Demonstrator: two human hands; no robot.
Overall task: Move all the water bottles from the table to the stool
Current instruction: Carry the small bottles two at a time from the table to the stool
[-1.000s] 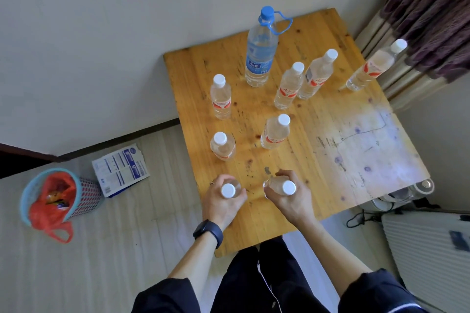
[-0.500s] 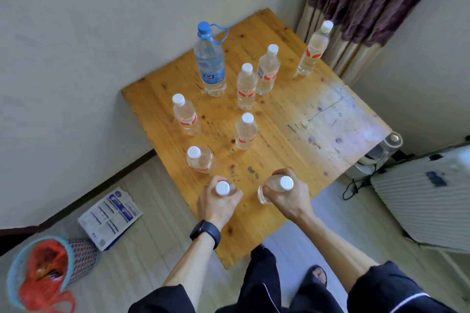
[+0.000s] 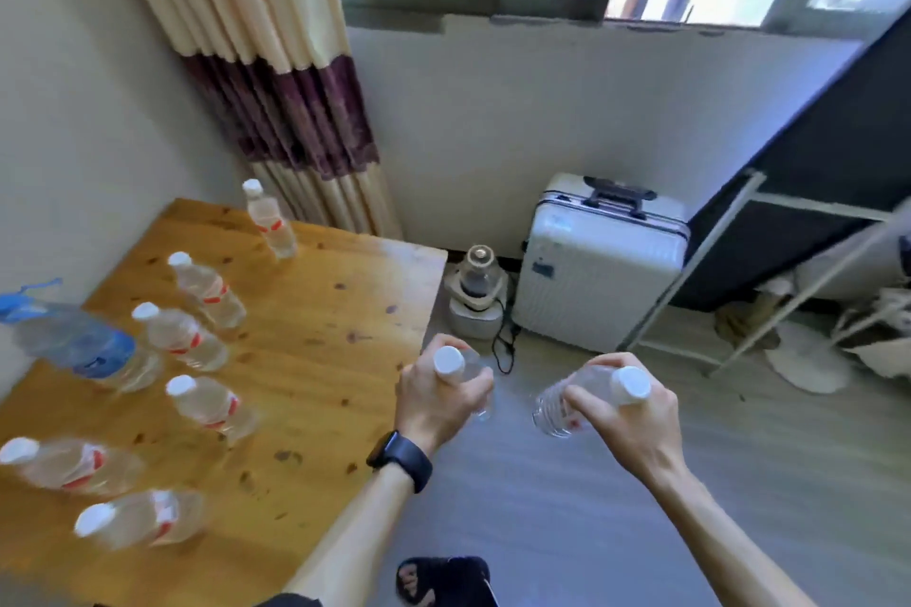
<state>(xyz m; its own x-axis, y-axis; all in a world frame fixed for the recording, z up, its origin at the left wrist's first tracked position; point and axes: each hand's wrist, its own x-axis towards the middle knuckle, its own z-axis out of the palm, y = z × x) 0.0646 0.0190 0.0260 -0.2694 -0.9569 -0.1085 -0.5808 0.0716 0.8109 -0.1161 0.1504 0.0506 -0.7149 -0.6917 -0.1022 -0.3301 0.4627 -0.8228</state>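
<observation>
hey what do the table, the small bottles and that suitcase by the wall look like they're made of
Table: probably varnished wood, with visible grain, knots and sheen.
Small bottles: clear thin plastic with white caps, see-through.
Suitcase: seemingly a hard white shell, likely plastic, with a metal-looking frame; glossy.

Motion blur smears the labels on the small bottles (image 3: 202,402) standing on the bench (image 3: 320,350). The large blue-capped bottle (image 3: 74,345) is blurred at the left edge. Fingers (image 3: 586,402) hide the middle of the right-hand bottle (image 3: 554,409). The left bottle's (image 3: 468,367) body is mostly hidden.
</observation>
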